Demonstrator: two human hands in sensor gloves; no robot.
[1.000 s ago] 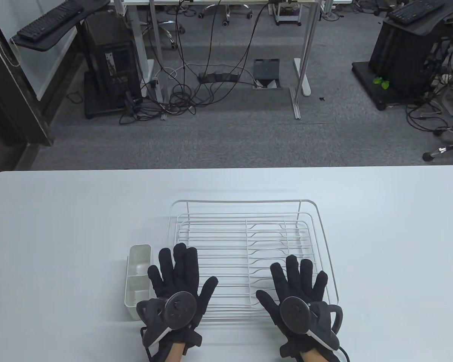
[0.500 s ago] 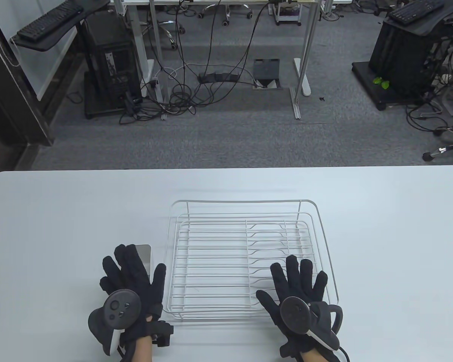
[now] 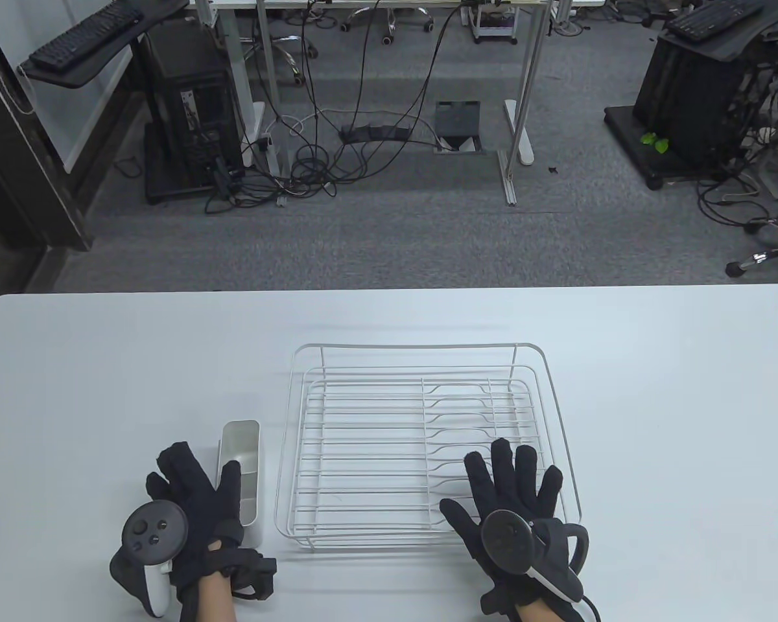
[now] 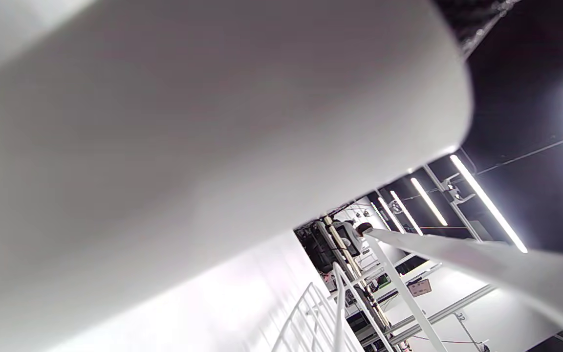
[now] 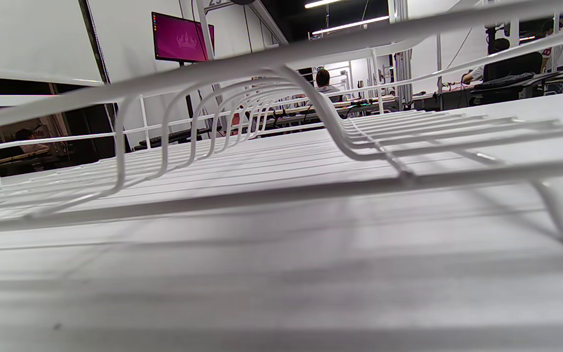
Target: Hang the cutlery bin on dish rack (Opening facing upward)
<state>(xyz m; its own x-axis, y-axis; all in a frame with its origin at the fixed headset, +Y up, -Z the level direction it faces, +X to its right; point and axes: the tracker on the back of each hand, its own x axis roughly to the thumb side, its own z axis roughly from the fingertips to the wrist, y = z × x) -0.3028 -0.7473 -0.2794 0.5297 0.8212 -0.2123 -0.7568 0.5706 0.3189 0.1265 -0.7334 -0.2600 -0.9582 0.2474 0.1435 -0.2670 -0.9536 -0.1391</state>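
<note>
The white plastic cutlery bin (image 3: 246, 447) stands on the table, opening up, just left of the white wire dish rack (image 3: 421, 348). My left hand (image 3: 194, 505) straddles the bin's left wall: the thumb lies over the opening and the fingers are on the outer left side. In the left wrist view the bin's wall (image 4: 188, 146) fills most of the frame, with rack wires (image 4: 340, 293) beyond. My right hand (image 3: 506, 492) rests flat with fingers spread on the rack's front right corner. The right wrist view looks along the rack wires (image 5: 281, 63) at table level.
The white table (image 3: 655, 402) holds only the rack and the bin. Its far edge runs across the middle of the table view, with floor, cables and desks beyond. The bin and the rack's left rim are a narrow gap apart.
My left hand moved from the rack's front left corner leftward over the bin, then turned and closed around the bin's left wall. The right hand, the rack and the bin have stayed put.
</note>
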